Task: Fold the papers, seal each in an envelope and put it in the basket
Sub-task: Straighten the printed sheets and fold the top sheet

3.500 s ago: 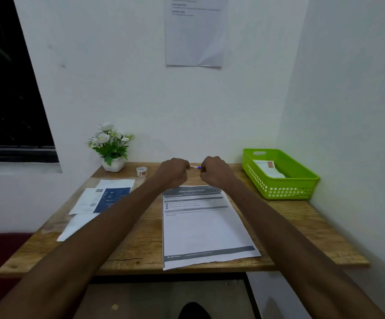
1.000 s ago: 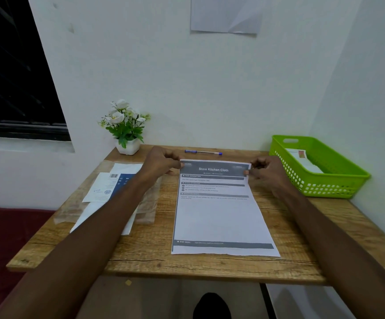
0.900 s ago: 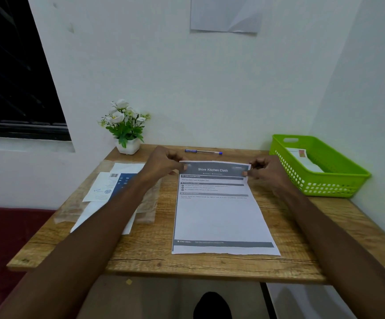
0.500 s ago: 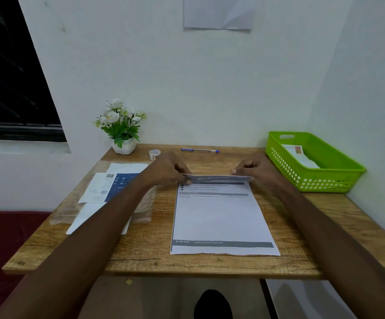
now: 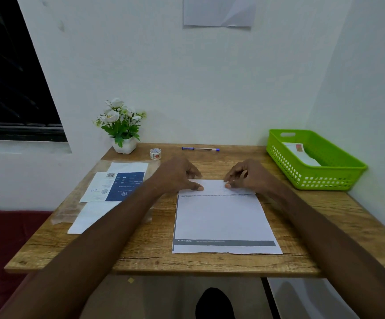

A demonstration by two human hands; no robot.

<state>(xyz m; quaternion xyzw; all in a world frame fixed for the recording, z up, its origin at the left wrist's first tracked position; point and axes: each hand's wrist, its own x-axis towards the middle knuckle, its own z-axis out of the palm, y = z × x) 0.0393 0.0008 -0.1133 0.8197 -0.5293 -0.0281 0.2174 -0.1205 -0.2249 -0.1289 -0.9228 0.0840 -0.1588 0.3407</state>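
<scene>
The paper (image 5: 223, 217) lies at the counter's (image 5: 154, 261) front edge, its far end folded over toward the person. The left hand (image 5: 179, 174) and right hand (image 5: 244, 174) press the fold flat with thumbs, fingers loosely curled. The green basket (image 5: 338, 178) sits at the right rear corner with an envelope (image 5: 300, 153) inside.

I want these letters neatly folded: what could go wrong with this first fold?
Only the thumbs of the left hand and right hand press the folded flap near its middle, so the outer corners may lift and the crease run crooked. The paper lies loose on the table and could slide.
</scene>
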